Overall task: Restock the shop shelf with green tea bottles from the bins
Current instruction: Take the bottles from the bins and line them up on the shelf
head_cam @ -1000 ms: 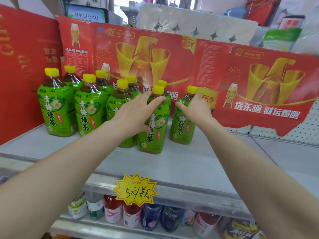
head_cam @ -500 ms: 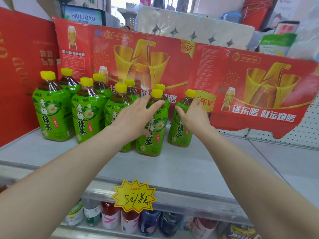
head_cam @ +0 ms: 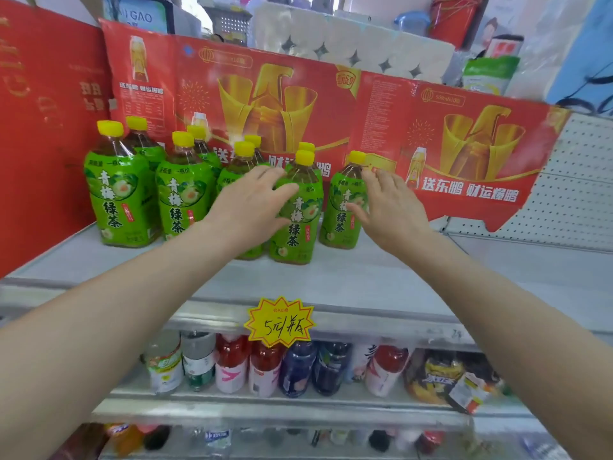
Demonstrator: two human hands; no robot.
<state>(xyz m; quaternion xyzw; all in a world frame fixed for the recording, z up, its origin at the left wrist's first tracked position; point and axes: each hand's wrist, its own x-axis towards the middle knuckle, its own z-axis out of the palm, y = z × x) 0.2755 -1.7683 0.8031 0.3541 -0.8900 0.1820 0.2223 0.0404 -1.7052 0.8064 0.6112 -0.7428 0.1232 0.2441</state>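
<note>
Green-labelled, yellow-capped tea bottles stand upright on the shelf.

The left hand lies flat on a green tea bottle. The right hand, fingers straight, touches the end bottle just left of it. Left of the left hand stand more bottles.

Worn on the head, facing forward and slightly downward, close in front of the shelf. Centred on the green tea bottles, with both forearms entering from the lower corners, red cardboard backing across the top and a lower shelf beneath. Bowed toward the borders by wide-angle distortion.
</note>
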